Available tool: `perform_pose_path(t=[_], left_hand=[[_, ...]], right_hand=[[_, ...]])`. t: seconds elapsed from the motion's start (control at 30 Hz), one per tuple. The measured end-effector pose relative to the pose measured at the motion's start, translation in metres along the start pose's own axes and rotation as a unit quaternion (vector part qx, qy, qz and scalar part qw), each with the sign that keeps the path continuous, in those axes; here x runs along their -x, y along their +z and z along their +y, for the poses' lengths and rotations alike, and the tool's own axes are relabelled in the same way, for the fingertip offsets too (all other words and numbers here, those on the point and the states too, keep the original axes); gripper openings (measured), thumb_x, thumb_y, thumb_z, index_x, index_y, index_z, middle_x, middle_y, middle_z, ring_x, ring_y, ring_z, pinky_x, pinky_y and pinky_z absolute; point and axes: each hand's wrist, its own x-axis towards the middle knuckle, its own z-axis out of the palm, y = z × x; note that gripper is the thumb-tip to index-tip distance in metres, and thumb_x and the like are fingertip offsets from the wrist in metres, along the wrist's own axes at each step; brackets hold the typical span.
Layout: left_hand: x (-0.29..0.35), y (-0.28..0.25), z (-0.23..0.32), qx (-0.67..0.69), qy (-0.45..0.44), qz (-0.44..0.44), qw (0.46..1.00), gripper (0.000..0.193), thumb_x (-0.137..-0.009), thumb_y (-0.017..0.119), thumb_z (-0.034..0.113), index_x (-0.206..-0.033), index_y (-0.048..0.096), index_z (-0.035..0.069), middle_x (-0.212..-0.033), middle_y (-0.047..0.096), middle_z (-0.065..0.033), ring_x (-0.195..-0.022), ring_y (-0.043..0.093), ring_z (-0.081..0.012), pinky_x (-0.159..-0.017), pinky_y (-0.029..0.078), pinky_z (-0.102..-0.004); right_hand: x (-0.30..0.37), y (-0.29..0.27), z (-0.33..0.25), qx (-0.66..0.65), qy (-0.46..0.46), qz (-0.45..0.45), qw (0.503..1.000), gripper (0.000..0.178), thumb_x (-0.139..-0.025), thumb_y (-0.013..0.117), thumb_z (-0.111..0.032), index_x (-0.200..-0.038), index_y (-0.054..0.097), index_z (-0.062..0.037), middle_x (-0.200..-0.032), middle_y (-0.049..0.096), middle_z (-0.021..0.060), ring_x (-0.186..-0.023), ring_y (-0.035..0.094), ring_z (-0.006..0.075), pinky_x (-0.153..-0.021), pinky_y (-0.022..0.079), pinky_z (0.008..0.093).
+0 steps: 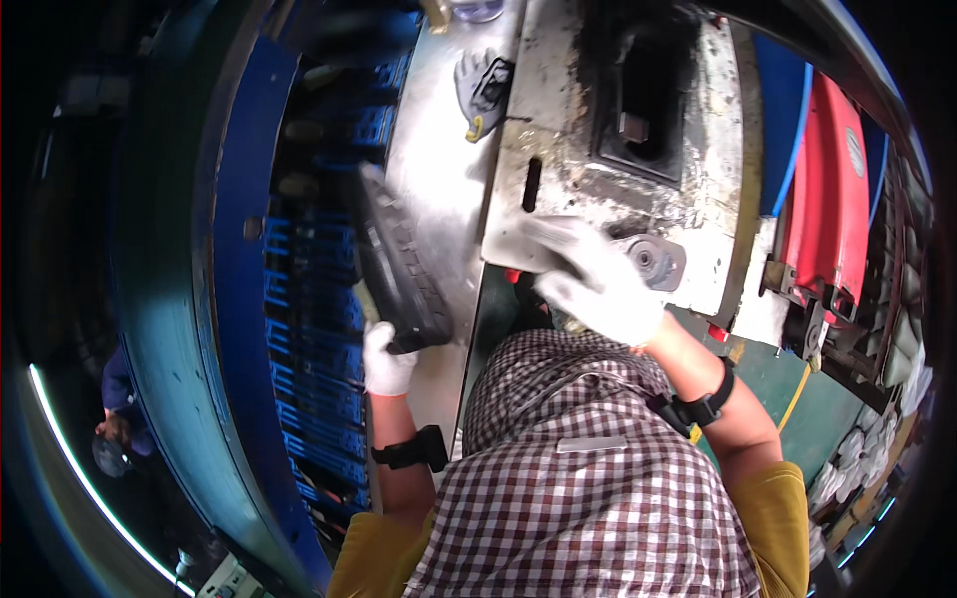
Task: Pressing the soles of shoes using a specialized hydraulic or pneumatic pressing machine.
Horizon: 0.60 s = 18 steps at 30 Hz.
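My left hand [389,363] clasps black part [397,261]; right hand [596,286] spread, empty; grey glove [473,88] top centre; red casing [833,189] upper right.

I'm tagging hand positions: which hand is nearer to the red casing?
Right. The right hand is left of the red casing; the left hand is farther left, holding the black part.

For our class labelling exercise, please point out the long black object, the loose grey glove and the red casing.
Long black object [397,267]: head view, middle of its length.
Loose grey glove [479,92]: head view, middle of its body.
Red casing [822,187]: head view, middle of its surface.
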Motion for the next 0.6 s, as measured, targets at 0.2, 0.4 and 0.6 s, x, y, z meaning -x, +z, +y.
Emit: perform_pose_path(t=[0.2,0.4,0.6], left_hand=[[-0.044,0.196,-0.012,-0.308,0.027,-0.228,0.923,0.087,-0.088,0.065,0.019,-0.162,0.024,-0.003,-0.156,0.046,-0.0225,-0.145,0.046,-0.0299,-0.121,0.037,-0.0405],[-0.048,0.276,0.002,-0.338,0.326,-0.230,0.853,0.083,-0.093,0.066,0.000,-0.162,0.019,-0.006,-0.164,0.030,-0.0215,-0.150,0.038,-0.0365,-0.120,0.039,-0.0451],[-0.036,0.342,0.046,-0.356,0.616,-0.198,0.675,0.077,-0.086,0.054,-0.004,-0.159,0.032,0.000,-0.155,0.050,-0.0213,-0.148,0.045,-0.0298,-0.126,0.027,-0.0427]], right_hand=[[-0.016,0.003,-0.001,-0.160,0.086,0.147,0.972,0.091,-0.093,0.074,-0.023,-0.165,0.021,-0.0004,-0.169,0.026,0.0225,-0.157,0.026,0.0300,-0.127,0.022,0.0392],[-0.060,-0.087,0.055,0.152,0.147,0.355,0.911,0.080,-0.082,0.078,-0.029,-0.155,0.050,-0.0149,-0.159,0.042,0.0210,-0.132,0.059,0.0361,-0.108,0.050,0.0438],[-0.093,-0.097,0.094,0.370,0.273,0.286,0.841,0.072,-0.077,0.076,-0.044,-0.145,0.059,-0.0265,-0.158,0.043,0.0211,-0.120,0.062,0.0470,-0.098,0.056,0.0501]])
